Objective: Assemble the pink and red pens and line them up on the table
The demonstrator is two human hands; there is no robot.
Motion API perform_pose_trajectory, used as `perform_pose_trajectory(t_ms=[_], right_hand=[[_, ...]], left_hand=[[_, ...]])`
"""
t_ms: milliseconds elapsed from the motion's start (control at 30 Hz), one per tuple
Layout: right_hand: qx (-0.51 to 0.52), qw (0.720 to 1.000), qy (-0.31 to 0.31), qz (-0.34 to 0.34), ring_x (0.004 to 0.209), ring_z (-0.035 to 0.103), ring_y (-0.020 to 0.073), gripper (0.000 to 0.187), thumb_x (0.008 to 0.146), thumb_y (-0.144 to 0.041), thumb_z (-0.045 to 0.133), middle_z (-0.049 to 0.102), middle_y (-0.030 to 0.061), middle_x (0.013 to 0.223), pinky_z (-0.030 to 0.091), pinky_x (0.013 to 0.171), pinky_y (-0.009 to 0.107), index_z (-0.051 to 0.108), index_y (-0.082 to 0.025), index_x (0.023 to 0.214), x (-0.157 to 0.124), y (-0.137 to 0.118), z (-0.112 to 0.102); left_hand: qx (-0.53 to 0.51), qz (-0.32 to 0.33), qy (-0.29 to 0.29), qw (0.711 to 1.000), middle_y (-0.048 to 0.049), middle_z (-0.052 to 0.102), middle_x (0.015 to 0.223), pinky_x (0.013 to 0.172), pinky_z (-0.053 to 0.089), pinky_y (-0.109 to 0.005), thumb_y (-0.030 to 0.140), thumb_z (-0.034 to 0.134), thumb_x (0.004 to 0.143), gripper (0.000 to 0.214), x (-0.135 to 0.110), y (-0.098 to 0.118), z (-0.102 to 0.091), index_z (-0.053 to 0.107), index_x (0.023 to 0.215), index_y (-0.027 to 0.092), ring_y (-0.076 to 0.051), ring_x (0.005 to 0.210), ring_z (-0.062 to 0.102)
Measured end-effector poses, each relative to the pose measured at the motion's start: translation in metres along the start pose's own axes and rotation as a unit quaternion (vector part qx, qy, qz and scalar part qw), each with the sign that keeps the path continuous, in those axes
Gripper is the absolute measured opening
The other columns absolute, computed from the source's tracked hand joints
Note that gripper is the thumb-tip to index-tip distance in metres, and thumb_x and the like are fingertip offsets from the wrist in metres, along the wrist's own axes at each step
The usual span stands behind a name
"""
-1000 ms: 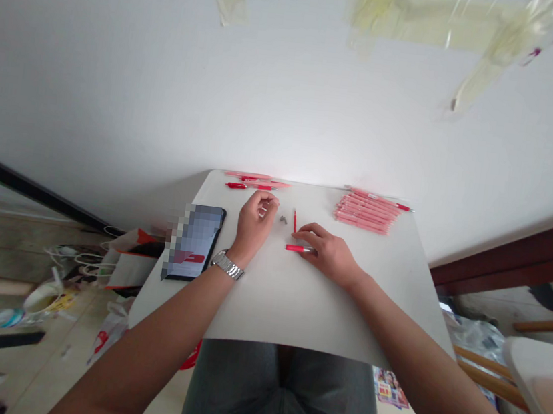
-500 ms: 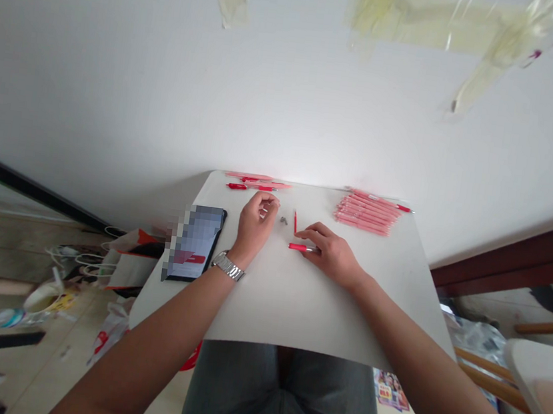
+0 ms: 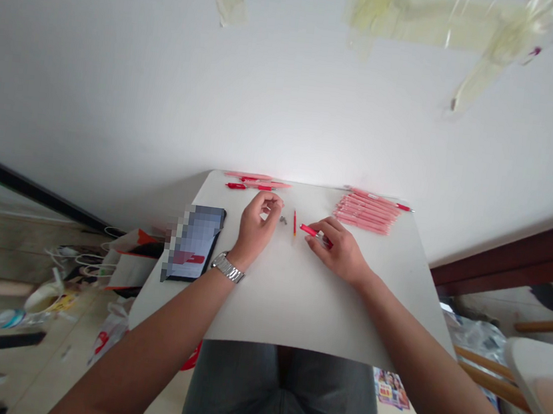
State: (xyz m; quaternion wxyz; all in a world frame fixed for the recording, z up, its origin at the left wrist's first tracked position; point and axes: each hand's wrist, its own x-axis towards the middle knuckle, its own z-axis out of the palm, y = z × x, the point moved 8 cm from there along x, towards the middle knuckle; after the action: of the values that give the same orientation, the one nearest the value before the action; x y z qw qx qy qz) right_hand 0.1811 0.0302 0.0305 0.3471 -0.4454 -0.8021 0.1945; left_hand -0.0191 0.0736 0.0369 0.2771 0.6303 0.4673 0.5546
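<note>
My right hand (image 3: 336, 246) is closed on a red pen barrel (image 3: 310, 230) with a clear part toward the palm. Its red end points left, beside a thin red refill (image 3: 295, 223) lying on the white table. Left of the refill lie a few tiny grey metal parts (image 3: 283, 220). My left hand (image 3: 257, 223), a metal watch on its wrist, has its fingers curled with thumb and fingertips close together. What sits in that pinch, if anything, is too small to make out. Behind it lie several red pens (image 3: 251, 187), some in pink wrappers.
A phone (image 3: 194, 251) lies at the left of the table (image 3: 273, 314). Several pink-wrapped pens (image 3: 366, 211) form a pile at the back right, a red pen (image 3: 404, 208) beside them. The wall (image 3: 289, 101) rises directly behind the table.
My right hand has taken hold of the pen barrel and raised it off the table, tilting it. The refill now shows in full. My left hand has shifted only slightly.
</note>
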Motion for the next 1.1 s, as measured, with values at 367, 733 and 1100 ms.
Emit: perform_pose_trajectory(t_ms=[367,733,1100], right_hand=[[0.003,1.000,0.023,-0.011,0.077,0.058,0.0176,0.028,0.108,-0.039,0.050,0.064,0.0085,0.100,0.050,0.075,0.032,0.068,-0.020,0.117,-0.001,-0.003,-0.008],[0.047,0.997,0.017,-0.056,0.080,0.058,0.0185,0.026,0.109,-0.034,0.050,0.063,0.0087,0.103,0.051,0.074,0.034,0.067,-0.021,0.123,-0.002,-0.004,-0.005],[0.038,0.998,0.023,-0.048,0.078,0.058,0.0189,0.024,0.110,-0.035,0.048,0.063,0.0080,0.099,0.050,0.073,0.034,0.067,-0.022,0.113,-0.002,-0.001,-0.005]], left_hand=[[-0.009,0.058,-0.119,0.991,-0.0063,0.073,0.103,0.095,0.055,-0.036,0.039,0.062,0.101,0.017,-0.013,0.026,0.021,0.065,0.106,0.023,-0.020,0.098,0.069],[-0.089,0.058,-0.185,0.977,-0.0068,0.072,0.111,0.093,0.058,-0.032,0.032,0.070,0.098,0.020,-0.019,0.020,0.036,0.068,0.115,0.021,-0.017,0.099,0.069],[-0.097,0.030,-0.178,0.979,-0.0057,0.072,0.104,0.091,0.058,-0.031,0.036,0.070,0.098,0.019,-0.018,0.019,0.035,0.066,0.108,0.020,-0.017,0.095,0.069]])
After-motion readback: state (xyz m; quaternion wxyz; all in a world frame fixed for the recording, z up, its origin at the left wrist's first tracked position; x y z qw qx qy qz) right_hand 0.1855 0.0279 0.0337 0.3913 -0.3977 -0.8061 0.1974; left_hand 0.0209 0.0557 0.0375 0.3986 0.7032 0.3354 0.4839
